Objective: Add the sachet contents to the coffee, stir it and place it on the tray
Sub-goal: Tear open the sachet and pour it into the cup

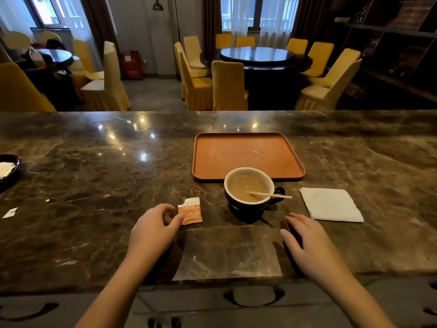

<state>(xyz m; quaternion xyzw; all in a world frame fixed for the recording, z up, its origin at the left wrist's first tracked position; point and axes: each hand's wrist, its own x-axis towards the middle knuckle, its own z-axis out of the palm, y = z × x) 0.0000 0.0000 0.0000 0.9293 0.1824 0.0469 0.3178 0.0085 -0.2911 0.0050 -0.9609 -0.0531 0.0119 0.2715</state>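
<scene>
A dark cup (250, 204) of milky coffee stands on the marble counter just in front of the orange tray (246, 138), which holds nothing. A wooden stirrer (272, 194) leans in the cup, its end pointing right over the handle. An orange and white sachet (190, 210) with a torn top corner lies left of the cup. My left hand (153, 229) rests beside the sachet, thumb and fingertips touching its left edge. My right hand (307, 242) lies flat on the counter, fingers apart, in front and to the right of the cup.
A folded white napkin (331, 204) lies right of the cup. A dark dish (10, 171) with white paper sits at the left edge, and a small torn paper scrap (10, 213) lies near it. Beyond the counter stand yellow chairs and round tables.
</scene>
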